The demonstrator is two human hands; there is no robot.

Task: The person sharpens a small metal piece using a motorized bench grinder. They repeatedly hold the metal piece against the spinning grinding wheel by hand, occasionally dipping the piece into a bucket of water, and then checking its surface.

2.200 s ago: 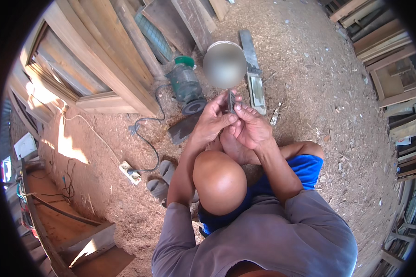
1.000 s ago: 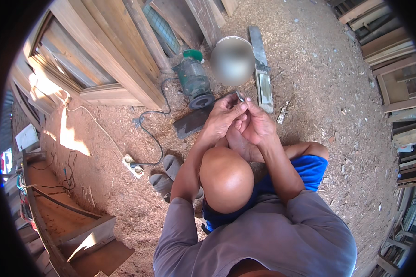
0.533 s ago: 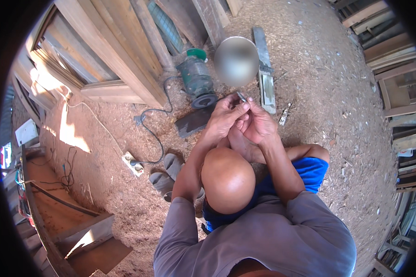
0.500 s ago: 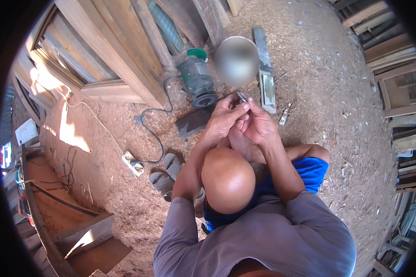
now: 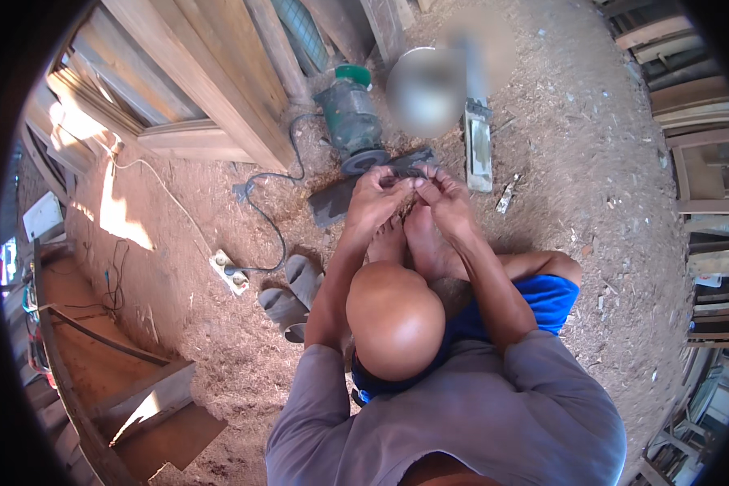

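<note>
Brown, littered floor (image 5: 591, 202) — sunlight (image 5: 120, 217) patching its left, timber (image 5: 198, 77) leaning beyond, wood stacks (image 5: 701, 97) rightward.

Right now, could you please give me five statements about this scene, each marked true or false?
1. The left hand and right hand are both at a small dark piece. True.
2. The grey sandals lie on the person's right. False: they lie on the person's left.
3. The dark cord runs from the green machine to the white socket block. True.
4. The person's shorts are red. False: they are blue.
5. The green machine stands to the right of the round container. False: it stands to the left of it.
</note>
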